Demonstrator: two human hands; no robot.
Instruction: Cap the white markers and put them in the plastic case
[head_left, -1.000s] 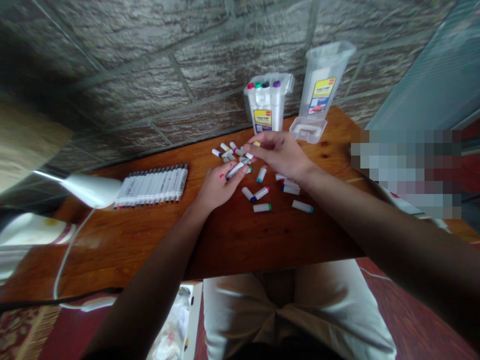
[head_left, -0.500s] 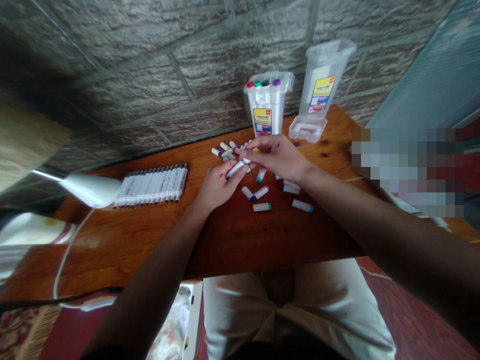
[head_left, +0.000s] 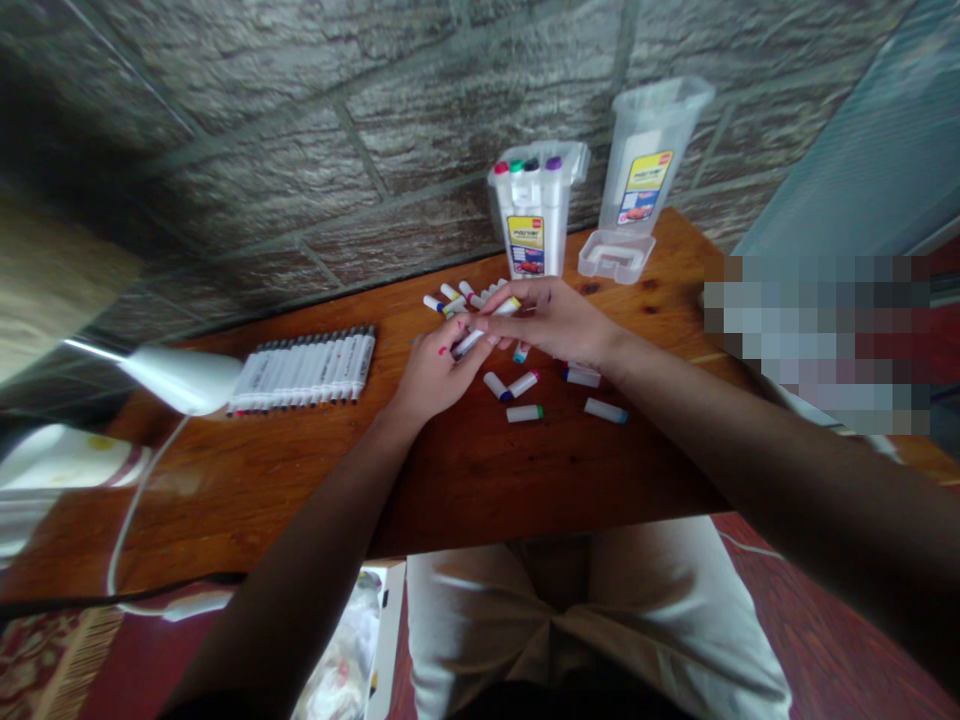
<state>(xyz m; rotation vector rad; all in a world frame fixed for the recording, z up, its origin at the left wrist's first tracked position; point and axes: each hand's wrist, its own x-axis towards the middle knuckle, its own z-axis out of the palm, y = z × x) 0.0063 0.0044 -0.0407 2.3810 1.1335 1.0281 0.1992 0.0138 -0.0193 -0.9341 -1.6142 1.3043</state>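
So, the bit that's just changed is between the hands, near the middle of the frame: the yellow-ended cap [head_left: 508,307] has come into line with the white pen [head_left: 471,340], and the two now look like one long piece. To me that means this pen is capped or very close to it, but the fingers hide the join, so I can't tell if it's pushed fully on.

Left hand [head_left: 433,372] has its fingers closed around the pen body, which lies at a slant. Right hand [head_left: 574,325] is pinching around the cap, with the yellow end poking out past the fingertips.

Loose caps are scattered on the bench [head_left: 540,475] around the hands. A green-ended cap [head_left: 524,413] and a teal-ended cap [head_left: 605,411] lie nearest the front edge, and a pink-ended cap [head_left: 524,384] sits just beside a blue-ended cap [head_left: 496,387]. More are bunched just beyond the left hand, partly hidden.

Over at centre left there's a neat row of pens [head_left: 304,372], side by side. Upper centre has a clear tub [head_left: 526,240] with red, green, black and purple ends showing at the top, and to its right stands a taller-looking tub [head_left: 645,185] with its lid hanging open.
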